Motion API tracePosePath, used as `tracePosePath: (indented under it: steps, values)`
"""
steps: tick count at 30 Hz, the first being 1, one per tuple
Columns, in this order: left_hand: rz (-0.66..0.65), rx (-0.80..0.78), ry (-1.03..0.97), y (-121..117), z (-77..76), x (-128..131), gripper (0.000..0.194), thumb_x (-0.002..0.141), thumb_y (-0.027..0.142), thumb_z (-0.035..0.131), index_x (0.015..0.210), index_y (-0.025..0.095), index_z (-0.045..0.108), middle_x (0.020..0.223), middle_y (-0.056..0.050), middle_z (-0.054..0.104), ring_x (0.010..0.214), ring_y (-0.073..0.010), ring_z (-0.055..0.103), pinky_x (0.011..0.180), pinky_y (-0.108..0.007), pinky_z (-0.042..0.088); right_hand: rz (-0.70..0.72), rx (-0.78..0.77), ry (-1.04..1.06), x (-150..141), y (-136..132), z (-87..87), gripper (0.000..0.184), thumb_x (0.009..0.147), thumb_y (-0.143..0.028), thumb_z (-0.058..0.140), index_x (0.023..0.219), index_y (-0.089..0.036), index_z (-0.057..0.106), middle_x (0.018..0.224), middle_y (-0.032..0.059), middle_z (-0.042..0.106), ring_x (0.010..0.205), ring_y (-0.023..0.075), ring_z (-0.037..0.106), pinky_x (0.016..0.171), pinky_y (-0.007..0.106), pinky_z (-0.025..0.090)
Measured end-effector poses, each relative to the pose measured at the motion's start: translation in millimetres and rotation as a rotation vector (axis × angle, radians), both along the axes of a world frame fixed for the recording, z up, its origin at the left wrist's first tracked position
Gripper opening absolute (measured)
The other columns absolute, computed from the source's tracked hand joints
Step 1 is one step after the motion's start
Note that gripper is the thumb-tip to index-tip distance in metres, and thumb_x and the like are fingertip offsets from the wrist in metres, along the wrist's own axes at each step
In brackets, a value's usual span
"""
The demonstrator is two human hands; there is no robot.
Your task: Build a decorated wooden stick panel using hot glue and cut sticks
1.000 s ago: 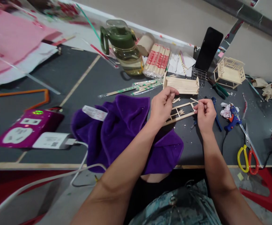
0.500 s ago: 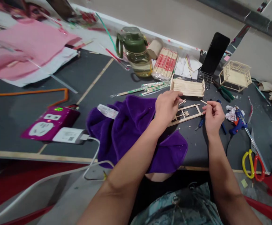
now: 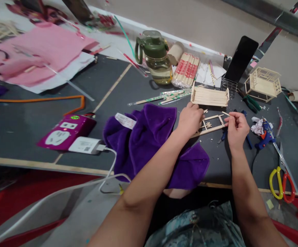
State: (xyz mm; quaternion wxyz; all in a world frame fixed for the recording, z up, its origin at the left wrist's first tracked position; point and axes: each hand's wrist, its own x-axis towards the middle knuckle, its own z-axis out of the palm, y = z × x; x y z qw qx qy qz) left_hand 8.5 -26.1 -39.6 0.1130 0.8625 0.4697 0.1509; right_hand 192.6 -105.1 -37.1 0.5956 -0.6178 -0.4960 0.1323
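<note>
A small ladder-like frame of wooden sticks (image 3: pixel 214 129), with a flower-shaped piece (image 3: pixel 208 125) inside it, lies on the dark table. My left hand (image 3: pixel 190 118) is over its left end with fingers curled downward; the fingertips are hidden, so whatever they grip cannot be made out. Near the right end, my right hand (image 3: pixel 237 127) pinches a short wooden stick (image 3: pixel 225 114) between thumb and fingers. Just behind the frame stands a slatted wooden model bench (image 3: pixel 210 96). Short stick offcuts lie close to my left fingers.
A purple cloth (image 3: pixel 149 144) is under my left forearm. To the right lie a blue glue gun (image 3: pixel 265 135) and scissors (image 3: pixel 278 181). Behind are a green-lidded jug (image 3: pixel 154 56), packed chopsticks (image 3: pixel 186 70), a phone (image 3: pixel 242 58) and another wooden model (image 3: pixel 263 82). A power socket box (image 3: pixel 61 132) sits left.
The view has swung slightly left. My left hand's fingers have drawn down and back toward the frame's left end. My right hand keeps its pinch on the stick, almost in place.
</note>
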Motion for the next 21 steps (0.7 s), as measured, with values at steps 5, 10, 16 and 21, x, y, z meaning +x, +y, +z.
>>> tracePosePath:
  steps: [5, 10, 16, 21]
  values:
    - [-0.01, 0.011, 0.051, 0.3, -4.1, 1.4, 0.024, 0.099, 0.018, 0.058, 0.091, 0.015, 0.08, 0.095, -0.016, 0.075, 0.104, -0.0311, 0.061, 0.081, -0.041, 0.049, 0.005, -0.033, -0.009, -0.9, -1.8, 0.7, 0.015, 0.098, -0.035, 0.061, 0.101, -0.023, 0.069, 0.078, -0.0018, 0.076, 0.062, 0.0135, 0.068, 0.062, 0.027, 0.055]
    - [-0.024, -0.053, 0.087, 0.0, 2.2, 2.3, 0.028, 0.102, 0.019, 0.055, 0.094, 0.012, 0.081, 0.098, -0.016, 0.076, 0.108, -0.0325, 0.063, 0.084, -0.042, 0.047, 0.013, -0.046, -0.02, -0.5, -2.2, 0.0, 0.016, 0.098, -0.036, 0.06, 0.102, -0.023, 0.069, 0.079, -0.0015, 0.076, 0.063, 0.0141, 0.069, 0.063, 0.027, 0.055]
    - [-0.057, -0.047, 0.071, -0.8, 6.5, 6.2, 0.028, 0.103, 0.018, 0.055, 0.097, 0.01, 0.082, 0.102, -0.017, 0.077, 0.11, -0.0332, 0.062, 0.083, -0.042, 0.046, 0.009, -0.048, -0.022, 1.1, -1.1, -1.8, 0.019, 0.099, -0.04, 0.06, 0.101, -0.023, 0.069, 0.08, -0.0009, 0.076, 0.064, 0.0138, 0.068, 0.065, 0.027, 0.055]
    - [-0.078, -0.064, 0.12, -1.3, 10.0, 8.0, 0.027, 0.103, 0.019, 0.057, 0.097, 0.011, 0.082, 0.103, -0.017, 0.077, 0.111, -0.0333, 0.063, 0.081, -0.041, 0.045, 0.008, -0.04, -0.028, 1.4, 0.3, -3.3, 0.018, 0.099, -0.038, 0.06, 0.101, -0.023, 0.07, 0.08, -0.0014, 0.076, 0.062, 0.0135, 0.068, 0.064, 0.027, 0.055]
